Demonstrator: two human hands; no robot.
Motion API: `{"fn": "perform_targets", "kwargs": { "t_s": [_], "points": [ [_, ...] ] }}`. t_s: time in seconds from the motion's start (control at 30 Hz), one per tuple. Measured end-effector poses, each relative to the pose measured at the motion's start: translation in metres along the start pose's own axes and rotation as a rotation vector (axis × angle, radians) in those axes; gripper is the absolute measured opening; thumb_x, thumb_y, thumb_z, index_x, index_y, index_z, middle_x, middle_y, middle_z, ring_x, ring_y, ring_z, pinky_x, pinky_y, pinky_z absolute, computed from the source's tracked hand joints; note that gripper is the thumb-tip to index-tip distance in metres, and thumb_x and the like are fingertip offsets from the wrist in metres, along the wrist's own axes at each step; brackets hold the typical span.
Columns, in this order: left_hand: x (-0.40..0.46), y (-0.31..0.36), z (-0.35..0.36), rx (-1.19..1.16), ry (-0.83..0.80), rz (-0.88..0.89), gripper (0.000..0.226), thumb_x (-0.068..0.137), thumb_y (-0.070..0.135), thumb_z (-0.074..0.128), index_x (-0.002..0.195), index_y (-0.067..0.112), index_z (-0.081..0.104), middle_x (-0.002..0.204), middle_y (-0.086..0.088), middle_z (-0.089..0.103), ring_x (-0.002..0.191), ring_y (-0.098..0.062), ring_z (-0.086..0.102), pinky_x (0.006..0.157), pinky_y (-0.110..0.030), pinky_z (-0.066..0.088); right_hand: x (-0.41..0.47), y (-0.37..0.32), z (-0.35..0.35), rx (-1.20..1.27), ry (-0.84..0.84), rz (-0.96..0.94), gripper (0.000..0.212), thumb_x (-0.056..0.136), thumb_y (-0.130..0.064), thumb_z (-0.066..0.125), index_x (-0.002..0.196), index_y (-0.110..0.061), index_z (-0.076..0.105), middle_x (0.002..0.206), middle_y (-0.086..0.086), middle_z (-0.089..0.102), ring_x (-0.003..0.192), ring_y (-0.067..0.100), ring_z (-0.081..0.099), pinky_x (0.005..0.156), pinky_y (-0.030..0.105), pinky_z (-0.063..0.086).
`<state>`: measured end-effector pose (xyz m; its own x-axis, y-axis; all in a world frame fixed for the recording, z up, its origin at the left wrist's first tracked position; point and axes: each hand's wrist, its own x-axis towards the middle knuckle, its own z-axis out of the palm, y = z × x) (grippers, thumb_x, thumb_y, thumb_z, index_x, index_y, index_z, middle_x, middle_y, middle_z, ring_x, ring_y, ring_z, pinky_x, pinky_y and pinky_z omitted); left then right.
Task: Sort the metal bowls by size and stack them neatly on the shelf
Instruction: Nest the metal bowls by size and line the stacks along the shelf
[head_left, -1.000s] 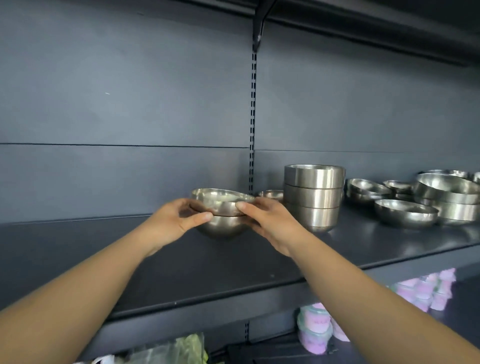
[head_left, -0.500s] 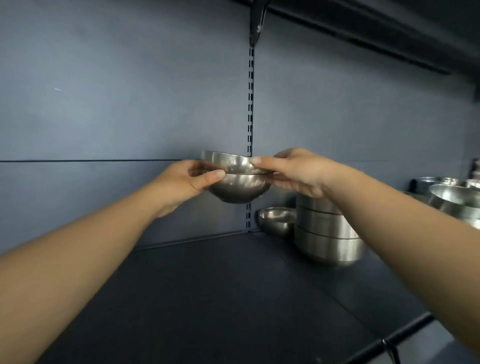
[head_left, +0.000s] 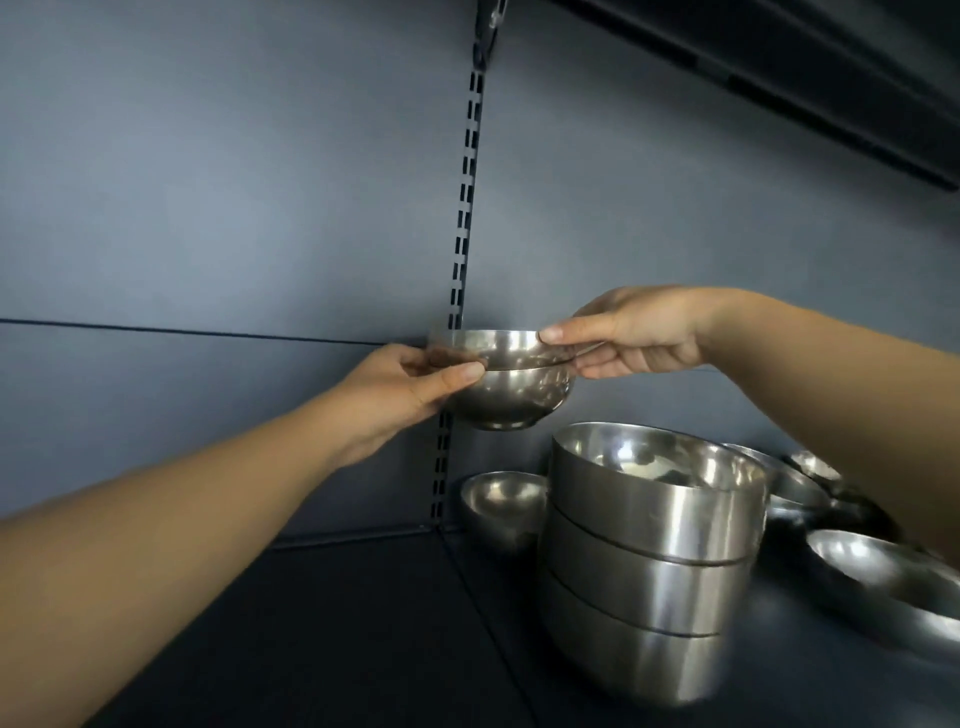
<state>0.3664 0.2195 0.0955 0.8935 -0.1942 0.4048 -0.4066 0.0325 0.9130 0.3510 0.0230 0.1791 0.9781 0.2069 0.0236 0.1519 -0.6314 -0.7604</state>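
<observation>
Two nested small bowls (head_left: 511, 379) are held in the air, above the shelf (head_left: 363, 639) and up and left of the stack of three large bowls (head_left: 654, 561). The left hand (head_left: 400, 387) grips the left rim, thumb across the seam. The right hand (head_left: 631, 332) pinches the upper bowl's right rim between thumb and fingers.

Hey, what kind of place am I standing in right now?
Probably a shop or stockroom: dark shelving with a slotted upright rail, and many metal bowls on the shelf, including a stack of three.
</observation>
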Motion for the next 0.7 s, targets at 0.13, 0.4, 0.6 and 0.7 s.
{"fn": "perform_targets", "kwargs": {
  "t_s": [0.13, 0.4, 0.6, 0.7],
  "points": [
    [0.007, -0.011, 0.006, 0.101, 0.06, -0.001, 0.012, 0.08, 0.017, 0.065, 0.075, 0.022, 0.055, 0.083, 0.004, 0.059, 0.083, -0.005, 0.055, 0.091, -0.025, 0.045, 0.02, 0.01, -0.011, -0.067, -0.121, 0.02, 0.049, 0.057, -0.038, 0.064, 0.099, -0.014, 0.062, 0.098, -0.001, 0.068, 0.089, 0.007, 0.063, 0.083, 0.016, 0.049],
    [0.011, -0.045, -0.002, 0.275, 0.035, -0.031, 0.06, 0.037, 0.057, 0.068, 0.086, 0.026, 0.055, 0.094, 0.009, 0.063, 0.095, -0.002, 0.057, 0.086, -0.019, 0.044, 0.039, 0.032, -0.008, -0.146, -0.27, 0.126, 0.059, 0.045, -0.042, 0.072, 0.098, -0.018, 0.059, 0.105, 0.002, 0.062, 0.095, 0.011, 0.061, 0.092, 0.022, 0.048],
    [0.01, -0.066, -0.003, 0.203, -0.026, -0.024, 0.036, 0.058, 0.043, 0.071, 0.085, 0.025, 0.056, 0.092, 0.01, 0.063, 0.089, 0.004, 0.055, 0.075, -0.01, 0.04, 0.047, 0.043, 0.001, -0.211, -0.324, 0.173, 0.069, 0.025, -0.057, 0.086, 0.081, -0.019, 0.072, 0.091, 0.0, 0.065, 0.086, 0.01, 0.06, 0.085, 0.02, 0.048],
    [0.012, -0.073, -0.002, 0.175, -0.065, -0.028, 0.032, 0.055, 0.04, 0.07, 0.081, 0.024, 0.06, 0.09, 0.006, 0.067, 0.087, -0.002, 0.06, 0.08, -0.015, 0.044, 0.045, 0.046, 0.006, -0.289, -0.305, 0.23, 0.068, 0.046, -0.052, 0.081, 0.1, -0.015, 0.065, 0.105, 0.0, 0.069, 0.104, 0.015, 0.062, 0.1, 0.031, 0.044]
  ]
}}
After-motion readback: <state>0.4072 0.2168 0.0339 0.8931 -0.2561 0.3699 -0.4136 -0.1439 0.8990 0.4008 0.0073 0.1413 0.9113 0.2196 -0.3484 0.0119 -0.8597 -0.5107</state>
